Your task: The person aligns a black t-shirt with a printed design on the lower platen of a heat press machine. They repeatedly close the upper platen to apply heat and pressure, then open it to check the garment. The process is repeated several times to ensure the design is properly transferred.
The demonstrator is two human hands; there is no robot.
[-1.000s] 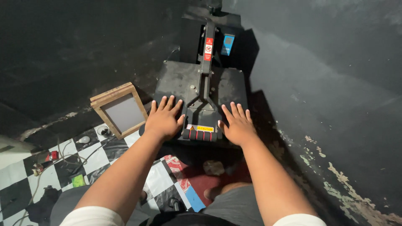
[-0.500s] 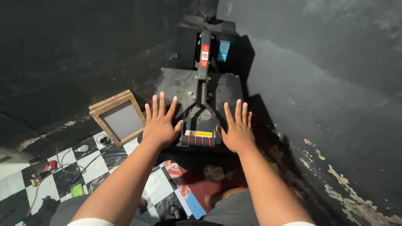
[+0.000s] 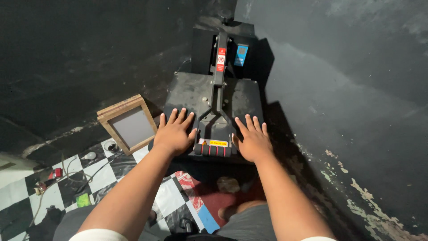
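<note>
we take this for a small, makeshift printing workshop in a dark corner. a black heat press (image 3: pixel 214 111) sits on the floor against rough black walls (image 3: pixel 339 89) with peeling paint. to its left a wooden screen-printing frame (image 3: pixel 128 124) leans on the wall, and near left, cables and small bits lie scattered on the black-and-white checkered floor (image 3: pixel 98 172).

Left hand (image 3: pixel 175 133): fingers closer together now than half a second ago, flat on the heat press (image 3: pixel 213 100) plate.
Right hand (image 3: pixel 252 140): likewise less splayed.
</note>
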